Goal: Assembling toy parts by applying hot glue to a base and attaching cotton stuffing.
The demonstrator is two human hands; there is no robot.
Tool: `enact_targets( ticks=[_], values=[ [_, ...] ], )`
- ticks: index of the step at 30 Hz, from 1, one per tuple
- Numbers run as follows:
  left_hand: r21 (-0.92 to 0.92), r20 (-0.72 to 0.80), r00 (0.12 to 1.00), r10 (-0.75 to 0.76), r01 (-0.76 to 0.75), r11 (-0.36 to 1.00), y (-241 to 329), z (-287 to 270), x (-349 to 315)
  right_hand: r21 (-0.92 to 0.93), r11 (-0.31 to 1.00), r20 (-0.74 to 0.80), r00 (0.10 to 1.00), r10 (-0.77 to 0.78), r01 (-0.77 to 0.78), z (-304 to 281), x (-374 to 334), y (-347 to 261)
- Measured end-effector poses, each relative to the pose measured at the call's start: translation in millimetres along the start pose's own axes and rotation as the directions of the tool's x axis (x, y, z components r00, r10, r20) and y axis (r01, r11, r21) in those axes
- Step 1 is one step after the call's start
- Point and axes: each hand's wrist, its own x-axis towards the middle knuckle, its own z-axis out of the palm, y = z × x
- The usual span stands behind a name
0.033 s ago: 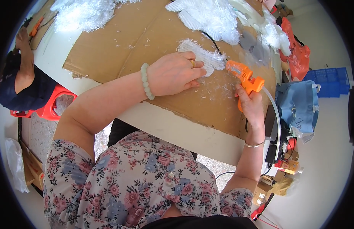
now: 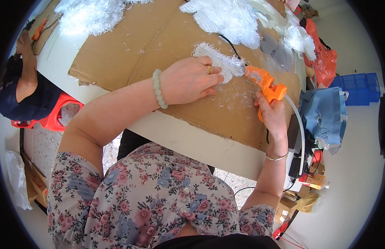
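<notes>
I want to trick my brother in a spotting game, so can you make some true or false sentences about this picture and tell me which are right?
1. The right hand holds an orange glue gun. True.
2. The left hand is touching nothing. False: it touches a white fluffy piece.
3. A pale green bead bracelet is on the left wrist. True.
4. The cardboard is bright green. False: it is brown.
5. The plastic stool at the left is red. True.

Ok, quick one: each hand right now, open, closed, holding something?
Left hand: at the white fringed piece; whether it grips cannot be told.
Right hand: closed around the orange glue gun.
</notes>
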Motion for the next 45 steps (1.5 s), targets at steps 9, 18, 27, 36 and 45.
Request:
enact_targets(
  ticks=[9,18,27,36,45],
  values=[
    [-0.016,-0.007,1.000,-0.002,0.002,1.000,1,-2,-1,0.121,0.991,-0.084,0.996,-0.039,0.049,-3,0,-2],
    [0.028,-0.044,0.998,0.048,-0.047,0.999,1,-4,2,0.026,0.995,0.042,0.995,-0.095,0.094,0,4,11],
    [0.012,-0.055,0.998,0.039,-0.038,0.999,2,-4,4,-0.291,0.945,-0.063,0.983,-0.172,0.147,3,4,-3],
    [0.029,-0.056,0.998,0.033,-0.031,0.999,2,-5,2,0.139,0.983,-0.061,0.992,-0.112,0.120,-26,-12,-3],
    [0.039,-0.070,0.997,0.039,-0.036,0.999,0,-2,2,-0.139,0.981,0.048,0.990,-0.132,0.137,-10,-7,4]
  ],
)
